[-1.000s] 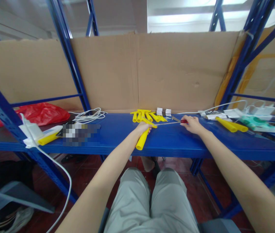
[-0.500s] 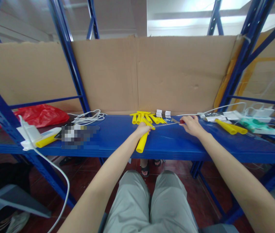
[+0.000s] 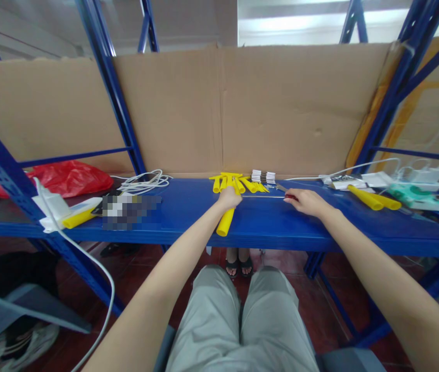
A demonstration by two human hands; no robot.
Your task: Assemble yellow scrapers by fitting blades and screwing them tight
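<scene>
Tall brown cardboard panels (image 3: 172, 108) close off the back of the long blue metal worktop (image 3: 188, 222), and blue metal uprights (image 3: 120, 98) rise beside them. A crumpled red plastic bag (image 3: 70, 178) lies over on the left side, with a loosely coiled white cable (image 3: 145, 182) nearer the middle. Over on the right, two tapered yellow plastic tubes (image 3: 364, 197) lie side by side, just beside a green-and-white package (image 3: 417, 196).

The person sits facing the middle of the worktop, both arms stretched forward. The left hand (image 3: 229, 198) has its grip clenched around a single yellow plastic tube (image 3: 225, 223). That tube runs through the fist: its wide end juts out on the person's side, pointing toward the front edge, while its middle is covered by the fingers. I cannot tell whether it rests on the blue surface. Just beyond this grip sits a cluster of similar yellow pieces (image 3: 216, 185).

The right hand (image 3: 307, 200), apart from the left, has its grip folded over the red handle (image 3: 290, 197) of a tool. Its thin straight metal shaft (image 3: 262, 197) spans the gap to the left fist, where its tip is hidden. Behind the shaft stand small white stacked pieces (image 3: 256, 176).
</scene>
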